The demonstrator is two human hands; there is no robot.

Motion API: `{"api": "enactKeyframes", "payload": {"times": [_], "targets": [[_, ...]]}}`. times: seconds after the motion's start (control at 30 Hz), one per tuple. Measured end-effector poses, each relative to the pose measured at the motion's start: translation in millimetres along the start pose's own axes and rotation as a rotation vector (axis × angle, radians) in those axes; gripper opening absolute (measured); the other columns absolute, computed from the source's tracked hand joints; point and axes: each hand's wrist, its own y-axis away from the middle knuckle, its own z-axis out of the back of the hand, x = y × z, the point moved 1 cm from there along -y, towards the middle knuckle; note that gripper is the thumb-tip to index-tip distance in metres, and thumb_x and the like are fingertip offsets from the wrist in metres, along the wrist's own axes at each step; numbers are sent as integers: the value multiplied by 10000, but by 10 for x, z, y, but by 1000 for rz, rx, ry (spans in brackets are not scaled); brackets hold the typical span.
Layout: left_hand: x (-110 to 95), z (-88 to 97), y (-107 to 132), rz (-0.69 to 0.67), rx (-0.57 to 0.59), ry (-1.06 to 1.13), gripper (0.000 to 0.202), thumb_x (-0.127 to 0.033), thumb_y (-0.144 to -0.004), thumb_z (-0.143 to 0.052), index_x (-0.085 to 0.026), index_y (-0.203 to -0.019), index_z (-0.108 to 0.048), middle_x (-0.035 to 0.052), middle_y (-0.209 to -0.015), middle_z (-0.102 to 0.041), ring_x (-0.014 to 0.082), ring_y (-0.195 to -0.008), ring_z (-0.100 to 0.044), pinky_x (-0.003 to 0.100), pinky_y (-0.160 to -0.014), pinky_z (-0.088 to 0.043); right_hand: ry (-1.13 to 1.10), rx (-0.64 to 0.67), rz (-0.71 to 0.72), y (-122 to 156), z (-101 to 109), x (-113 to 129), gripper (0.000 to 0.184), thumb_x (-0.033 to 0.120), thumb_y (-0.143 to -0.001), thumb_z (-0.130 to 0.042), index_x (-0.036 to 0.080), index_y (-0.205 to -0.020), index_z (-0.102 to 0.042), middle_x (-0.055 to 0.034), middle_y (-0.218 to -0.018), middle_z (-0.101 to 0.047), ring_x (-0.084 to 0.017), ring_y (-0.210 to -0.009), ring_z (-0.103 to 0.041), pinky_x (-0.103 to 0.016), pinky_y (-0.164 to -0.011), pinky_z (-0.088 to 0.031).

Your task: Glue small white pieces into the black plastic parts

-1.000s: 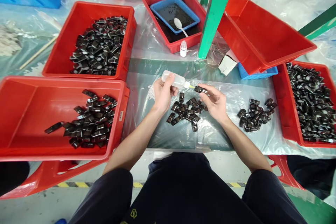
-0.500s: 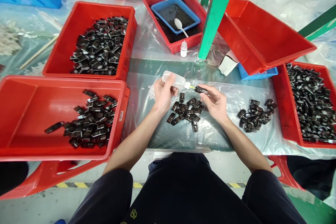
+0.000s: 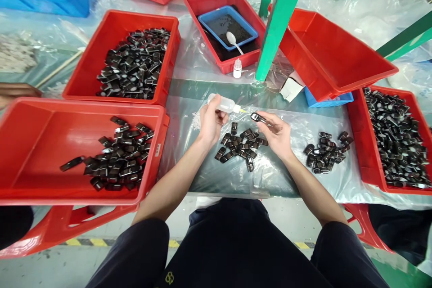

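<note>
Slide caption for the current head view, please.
Left hand holds a plastic bottle, its tip pointed toward a black part in the right hand; similar parts lie on the table.

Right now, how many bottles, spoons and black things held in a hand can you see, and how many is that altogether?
Bottles: 2 (squeeze bottle, small bottle)
White spoon: 1
Black piece in right hand: 1
Total: 4
</note>
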Motion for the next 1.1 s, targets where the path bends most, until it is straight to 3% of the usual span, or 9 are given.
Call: {"api": "enactKeyframes", "payload": {"times": [0.13, 0.23, 0.33, 0.4, 0.57, 0.7, 0.8, 0.93, 1.1], "targets": [[-65, 1, -33, 24, -35, 87, 496, -597, -903, -908, -230, -745, -615, -44, -587, -525, 70, -468, -381, 224, -414, -319, 79, 96, 10, 0, 7, -4, 408, 594, -1027, -809, 291, -1295, -867, -73, -1138, -877, -229, -876, -767, -382, -712, -628], [-80, 9, -51, 36, -42, 108, 495, -600, -914, -900, -228, -743, -624, -48, -590, -505, 65, -461, -363, 236, -416, -312, 275, 223, 123, 23, -22, 9, 308, 519, -1084, -772, 312, -1288, -875, -57, -1060, -862, -253, -922, -759, -453, -865, -644], [-70, 20, -69, 30, -65, 129, 485, -588, -909, -910, -234, -750, -619, -48, -596, -507, 70, -459, -387, 251, -420, -304, 477, 374, 253, 41, -98, 1, 222, 408, -1106, -762, 297, -1255, -884, -85, -1202, -850, -299, -1119, -740, -527, -1050, -608], [-60, 28, -84, 29, -80, 142, 477, -570, -901, -920, -235, -749, -617, -49, -593, -512, 71, -458, -395, 261, -422, -296, 564, 442, 293, 42, -156, -5, 209, 369, -1104, -761, 267, -1235, -888, -110, -1254, -833, -320, -1187, -711, -532, -1065, -596], [-54, 45, -104, 45, -83, 174, 444, -520, -909, -918, -232, -749, -619, -55, -589, -524, 67, -443, -390, 264, -420, -287, 632, 298, 343, 57, -115, 161, 239, 407, -1141, -695, 267, -1218, -873, -103, -1241, -822, -302, -1151, -717, -524, -1083, -570], [-63, 48, -104, 44, -90, 214, 413, -496, -926, -903, -226, -775, -630, -49, -618, -574, 58, -441, -401, 256, -417, -290, 685, 290, 337, 169, 304, 426, 313, 410, -1190, -586, 257, -1231, -856, -97, -1155, -839, -274, -1050, -754, -470, -1006, -600], [-85, 37, -85, 79, -88, 244, 390, -470, -985, -853, -222, -787, -627, -47, -621, -575, 57, -450, -401, 233, -417, -297, 874, 357, 243, 308, 834, 548, 314, 362, -1186, -566, 242, -1262, -847, -111, -1109, -849, -291, -1011, -758, -460, -939, -619], [-115, 2, -26, 141, -75, 285, 339, -402, -1069, -773, -223, -817, -635, -39, -635, -598, 52, -464, -400, 205, -418, -297, 1158, 387, 104, 468, 1517, 530, 344, 206, -1130, -536, 212, -1264, -853, -159, -1249, -848, -358, -1140, -746, -540, -1025, -606], [-114, -36, 13, 136, -69, 307, 356, -405, -1069, -792, -220, -812, -630, -32, -638, -609, 52, -468, -394, 216, -414, -276, 1307, 475, 22, 582, 1822, 394, 352, 155, -1065, -597, 243, -1286, -856, -135, -1454, -808, -418, -1416, -660, -592, -1103, -581]]}}
